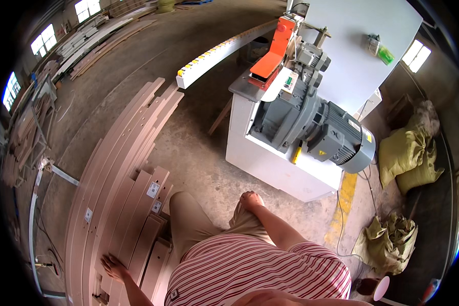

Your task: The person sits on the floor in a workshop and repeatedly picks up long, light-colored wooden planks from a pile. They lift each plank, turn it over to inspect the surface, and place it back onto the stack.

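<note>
My left hand [113, 266] lies with its fingers apart on a stack of long pinkish-brown boards [109, 204] at my left. Its palm touches the top of the boards and grips nothing that I can see. My right hand [251, 200] rests over my right knee, fingers draped on the beige trousers [194, 218], holding no object. Several boards have holes near their ends, and small white labels [153, 189] are stuck on some of them.
Ahead to the right stands a white machine cabinet [275, 176] with a large grey motor [336, 135] and an orange guard [275, 51]. A white roller conveyor [214, 56] runs away from it. Yellow-green sacks [403, 153] lie at right; cables [340, 224] trail across the floor.
</note>
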Demonstrator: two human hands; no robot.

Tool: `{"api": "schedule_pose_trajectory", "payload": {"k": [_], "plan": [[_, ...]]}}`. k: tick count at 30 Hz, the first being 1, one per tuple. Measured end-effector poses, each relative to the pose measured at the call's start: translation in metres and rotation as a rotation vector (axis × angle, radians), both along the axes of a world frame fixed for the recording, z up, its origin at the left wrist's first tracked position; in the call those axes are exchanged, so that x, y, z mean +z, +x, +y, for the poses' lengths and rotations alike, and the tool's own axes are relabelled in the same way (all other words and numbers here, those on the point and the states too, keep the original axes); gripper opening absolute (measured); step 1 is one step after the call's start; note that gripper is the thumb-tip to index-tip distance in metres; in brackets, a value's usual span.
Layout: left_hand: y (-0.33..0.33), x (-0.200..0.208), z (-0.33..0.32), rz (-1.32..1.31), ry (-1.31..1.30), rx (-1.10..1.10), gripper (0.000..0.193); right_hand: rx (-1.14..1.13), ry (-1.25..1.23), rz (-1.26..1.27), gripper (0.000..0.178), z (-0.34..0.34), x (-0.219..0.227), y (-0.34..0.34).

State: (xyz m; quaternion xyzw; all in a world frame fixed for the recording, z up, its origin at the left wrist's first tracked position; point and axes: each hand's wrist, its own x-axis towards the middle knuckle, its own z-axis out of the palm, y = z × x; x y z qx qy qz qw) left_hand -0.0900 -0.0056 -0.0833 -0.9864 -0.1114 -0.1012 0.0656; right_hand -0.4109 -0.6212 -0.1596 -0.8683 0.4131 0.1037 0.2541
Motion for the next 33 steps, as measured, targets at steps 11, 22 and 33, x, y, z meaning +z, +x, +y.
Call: {"api": "schedule_pose_trajectory", "payload": {"k": [11, 22, 33], "plan": [[0.004, -0.002, 0.000, 0.020, 0.021, 0.025, 0.057, -0.011, -0.130, -0.211, 0.030, -0.002, -0.015, -0.010], [0.002, 0.001, -0.003, 0.004, 0.002, 0.020, 0.056, -0.038, -0.025, -0.027, 0.046, -0.004, -0.002, -0.007], [-0.003, 0.015, -0.013, 0.030, 0.012, 0.004, 0.056, -0.058, -0.055, -0.185, 0.032, -0.004, -0.012, -0.010]]}}
